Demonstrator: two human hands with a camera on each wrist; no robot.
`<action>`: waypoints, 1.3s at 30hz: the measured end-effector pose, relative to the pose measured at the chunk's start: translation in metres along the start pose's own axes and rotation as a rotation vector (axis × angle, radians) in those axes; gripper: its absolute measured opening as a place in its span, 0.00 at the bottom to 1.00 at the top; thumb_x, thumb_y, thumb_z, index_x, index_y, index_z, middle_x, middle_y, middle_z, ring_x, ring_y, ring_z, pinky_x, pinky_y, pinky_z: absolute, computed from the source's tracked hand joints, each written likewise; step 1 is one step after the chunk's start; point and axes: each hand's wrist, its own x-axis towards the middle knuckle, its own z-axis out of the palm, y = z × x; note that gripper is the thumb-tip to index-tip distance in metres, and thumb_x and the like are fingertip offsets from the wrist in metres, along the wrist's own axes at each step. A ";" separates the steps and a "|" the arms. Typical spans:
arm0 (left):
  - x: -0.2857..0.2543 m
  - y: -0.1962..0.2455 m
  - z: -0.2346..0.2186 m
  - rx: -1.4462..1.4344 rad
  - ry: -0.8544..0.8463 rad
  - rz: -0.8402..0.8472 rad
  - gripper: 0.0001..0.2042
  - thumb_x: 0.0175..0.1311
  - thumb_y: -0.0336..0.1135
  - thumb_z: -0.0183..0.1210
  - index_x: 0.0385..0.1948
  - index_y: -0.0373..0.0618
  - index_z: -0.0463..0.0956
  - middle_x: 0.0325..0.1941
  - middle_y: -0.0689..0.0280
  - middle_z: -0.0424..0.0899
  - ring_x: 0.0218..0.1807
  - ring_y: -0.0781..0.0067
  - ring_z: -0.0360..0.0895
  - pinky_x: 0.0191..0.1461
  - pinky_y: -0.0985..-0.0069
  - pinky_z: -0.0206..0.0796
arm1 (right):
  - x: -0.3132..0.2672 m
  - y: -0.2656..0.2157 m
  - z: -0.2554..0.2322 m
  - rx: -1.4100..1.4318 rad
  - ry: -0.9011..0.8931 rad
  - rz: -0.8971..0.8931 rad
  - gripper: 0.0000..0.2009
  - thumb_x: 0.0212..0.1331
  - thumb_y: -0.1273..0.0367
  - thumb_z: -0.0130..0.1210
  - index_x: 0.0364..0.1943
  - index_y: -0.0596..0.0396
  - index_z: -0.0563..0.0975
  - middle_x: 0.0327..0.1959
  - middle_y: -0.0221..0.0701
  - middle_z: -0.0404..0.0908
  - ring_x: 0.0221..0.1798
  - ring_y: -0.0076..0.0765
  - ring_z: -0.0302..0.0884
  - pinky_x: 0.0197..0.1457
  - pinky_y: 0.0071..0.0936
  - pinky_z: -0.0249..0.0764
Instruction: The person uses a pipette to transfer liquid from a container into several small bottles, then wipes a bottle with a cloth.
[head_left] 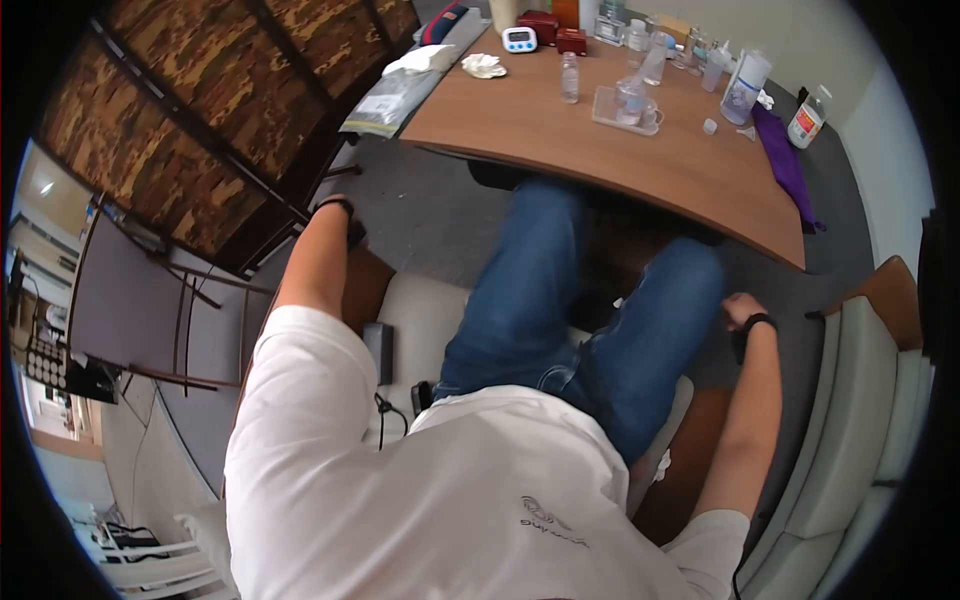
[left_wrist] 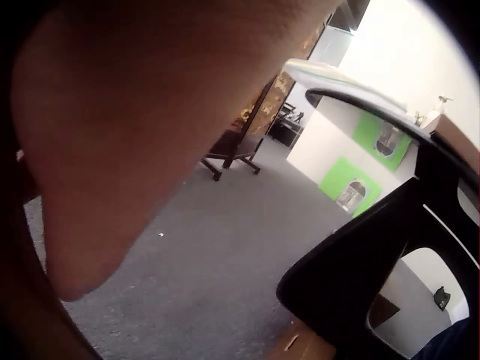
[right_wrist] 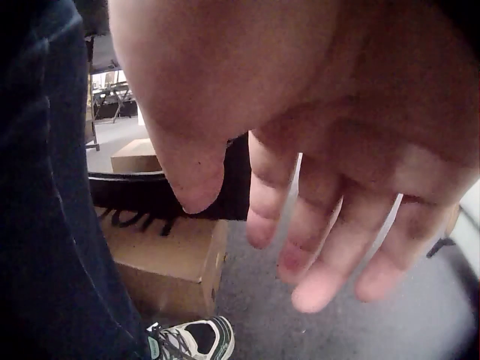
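My right hand (right_wrist: 322,165) hangs beside my right thigh with its fingers loosely bent and slightly spread. Nothing lies in its palm in the right wrist view. It is nearest to my jeans leg (right_wrist: 45,210), over the floor. My left hand (left_wrist: 127,142) hangs low on the other side by the seat. Its blurred thumb points straight down in the left wrist view, and the other fingers are mostly hidden. No object shows against it. In the head view the wrist and its black band (head_left: 338,203) cover most of that hand.
Ahead stands a brown table (head_left: 520,120) bearing a clear tray (head_left: 605,115), several bottles, a timer (head_left: 520,40) and a plastic bag (head_left: 385,105). A purple cloth (head_left: 782,165) drapes over its right edge. A cardboard box (right_wrist: 169,262) and my shoe (right_wrist: 199,339) are below. A grey sofa (head_left: 850,420) stands right.
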 end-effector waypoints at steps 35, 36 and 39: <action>-0.231 0.266 -0.025 -1.161 0.820 1.085 0.25 0.65 0.27 0.64 0.64 0.40 0.71 0.55 0.61 0.79 0.39 0.80 0.76 0.45 0.79 0.74 | -0.126 -0.073 -0.020 0.010 0.055 -0.314 0.17 0.65 0.63 0.56 0.50 0.62 0.80 0.50 0.53 0.82 0.52 0.62 0.80 0.56 0.50 0.78; -0.234 0.278 -0.033 -1.152 0.828 1.088 0.25 0.65 0.27 0.64 0.64 0.40 0.71 0.55 0.61 0.79 0.39 0.80 0.76 0.45 0.79 0.74 | -0.128 -0.071 -0.025 0.192 0.088 -0.344 0.18 0.66 0.60 0.57 0.52 0.60 0.79 0.50 0.53 0.82 0.53 0.61 0.80 0.56 0.50 0.77; -0.239 0.302 -0.043 -1.149 0.808 1.048 0.38 0.62 0.30 0.68 0.74 0.38 0.59 0.62 0.56 0.73 0.40 0.81 0.75 0.44 0.81 0.72 | -0.135 -0.067 -0.037 0.148 0.100 -0.359 0.19 0.67 0.58 0.58 0.54 0.57 0.79 0.50 0.52 0.82 0.53 0.60 0.80 0.56 0.49 0.77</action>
